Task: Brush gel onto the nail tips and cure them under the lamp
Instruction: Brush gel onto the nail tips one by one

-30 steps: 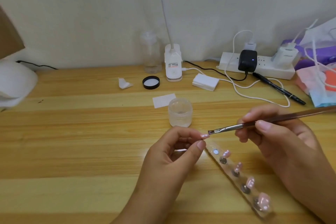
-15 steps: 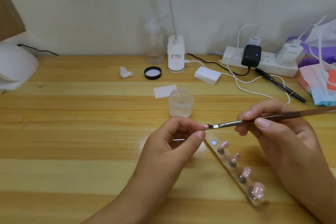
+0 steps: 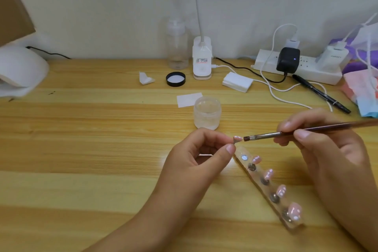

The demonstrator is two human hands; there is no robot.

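Observation:
My left hand (image 3: 196, 155) pinches a small pink nail tip (image 3: 237, 139) between thumb and forefinger, above the wooden table (image 3: 81, 149). My right hand (image 3: 323, 145) grips a thin brush (image 3: 290, 132); its dark bristles touch the tip's right edge. Below them lies a clear holder strip (image 3: 266, 188) with several pink nail tips standing on metal studs; its top stud is bare. An open clear gel jar (image 3: 207, 113) stands just behind my left hand. The white curing lamp (image 3: 19, 70) sits at the far left edge.
The jar's black lid (image 3: 175, 79), a folded wipe (image 3: 145, 78), a white pad stack (image 3: 237, 82) and a paper slip (image 3: 189, 99) lie behind. A clear bottle (image 3: 177, 47), a white desk-lamp base (image 3: 202, 58), a power strip (image 3: 296, 65) with cables and a black pen (image 3: 321, 94) line the back.
The view has shifted down slightly. The brush tip has stayed against the held nail tip, moving only a little along it. Both hands keep their grips.

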